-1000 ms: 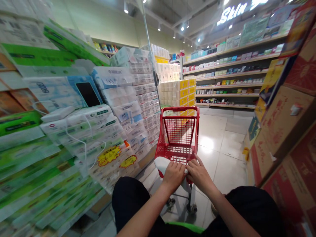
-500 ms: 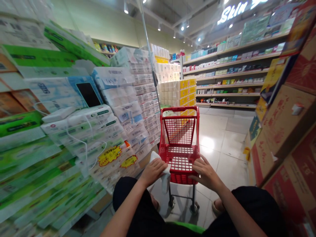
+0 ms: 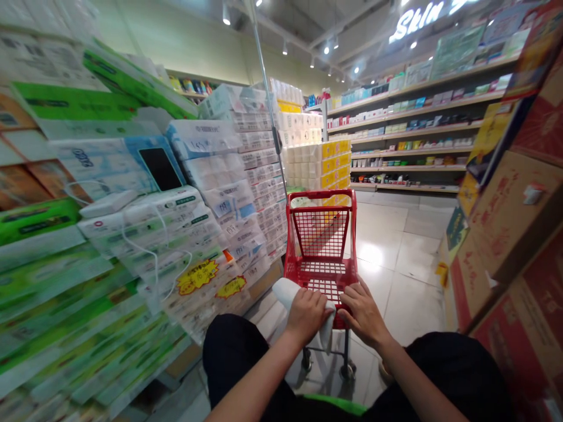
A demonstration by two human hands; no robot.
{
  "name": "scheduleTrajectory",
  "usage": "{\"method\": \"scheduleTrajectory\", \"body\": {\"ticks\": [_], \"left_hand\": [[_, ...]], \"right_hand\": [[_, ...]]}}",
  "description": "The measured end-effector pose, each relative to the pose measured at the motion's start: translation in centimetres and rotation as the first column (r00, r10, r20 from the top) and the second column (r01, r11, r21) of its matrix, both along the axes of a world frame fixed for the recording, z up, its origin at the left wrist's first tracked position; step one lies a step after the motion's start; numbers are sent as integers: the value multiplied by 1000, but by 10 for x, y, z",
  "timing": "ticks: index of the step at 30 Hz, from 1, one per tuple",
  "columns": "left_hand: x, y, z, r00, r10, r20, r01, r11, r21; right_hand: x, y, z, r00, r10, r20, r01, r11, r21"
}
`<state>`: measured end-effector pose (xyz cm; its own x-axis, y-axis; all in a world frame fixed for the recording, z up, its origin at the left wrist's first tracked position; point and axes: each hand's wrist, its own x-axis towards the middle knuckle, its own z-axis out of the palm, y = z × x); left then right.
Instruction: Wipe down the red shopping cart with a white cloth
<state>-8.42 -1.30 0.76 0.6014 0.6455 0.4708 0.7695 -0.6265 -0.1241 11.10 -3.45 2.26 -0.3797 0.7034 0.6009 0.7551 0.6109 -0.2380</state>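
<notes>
A small red shopping cart (image 3: 320, 234) with gridded basket walls stands between my knees. My left hand (image 3: 309, 313) is closed on a white cloth (image 3: 288, 291), pressing it at the cart's near basket edge; one end sticks out to the left and another hangs below. Close beside it, my right hand (image 3: 361, 309) grips the near right corner of the cart, fingers bent over the rim and thumb toward the cloth. The part of the rim under both hands is hidden.
Stacked tissue packs (image 3: 229, 193) line the left side, with a phone (image 3: 160, 168) and a white cable (image 3: 156, 258) on them. Cardboard boxes (image 3: 514, 217) rise on the right. Stocked shelves (image 3: 404, 149) stand behind the tiled floor (image 3: 387, 234).
My left hand has moved right along the cart's near edge with the cloth, now close to my right hand. The right hand has shifted slightly and its fingers have closed over the corner.
</notes>
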Motion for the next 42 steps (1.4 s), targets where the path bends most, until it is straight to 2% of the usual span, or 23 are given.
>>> {"method": "scheduleTrajectory", "body": {"ticks": [4, 7, 11, 16, 19, 21, 23, 27, 31, 37, 39, 42], "left_hand": [[32, -3, -3, 1000, 15, 25, -15, 1000, -2], [30, -5, -1, 999, -42, 4, 43, 999, -6], [-2, -5, 6, 989, -144, -45, 143, 989, -34], [-70, 9, 11, 984, -158, -83, 157, 987, -15], [-104, 23, 10, 980, -175, -98, 177, 984, 14], [-112, 29, 5, 980, -176, -90, 179, 983, 25], [-108, 32, -1, 990, -132, -43, 133, 990, 34], [-83, 32, -10, 999, -25, 31, 24, 999, 46], [-56, 28, -5, 1000, -25, -3, 25, 998, 52], [-5, 7, -5, 1000, 12, 27, -13, 999, 44], [5, 1, -7, 999, -26, 27, 25, 999, 40], [3, 3, -5, 983, -181, -37, 182, 983, 34]], "right_hand": [[0, 4, -8, 1000, 0, -5, 0, 1000, 18], [3, 4, -9, 1000, 21, 11, -21, 999, 26], [6, 1, -5, 995, 72, 64, -75, 996, 40], [11, 3, -1, 991, 97, 93, -101, 994, 45], [15, 9, -4, 992, 102, 74, -107, 992, 63], [17, 14, -6, 994, 86, 63, -90, 994, 65], [16, 17, -5, 996, 56, 63, -60, 996, 62], [13, 18, 2, 995, -45, 94, 39, 997, 63], [2, 11, 8, 983, -146, 113, 137, 987, 85], [-18, 0, -1, 989, -132, 73, 130, 991, 25], [-12, -3, -6, 990, -131, 58, 131, 991, 6], [2, -7, -12, 994, -102, 28, 102, 995, 3]]}}
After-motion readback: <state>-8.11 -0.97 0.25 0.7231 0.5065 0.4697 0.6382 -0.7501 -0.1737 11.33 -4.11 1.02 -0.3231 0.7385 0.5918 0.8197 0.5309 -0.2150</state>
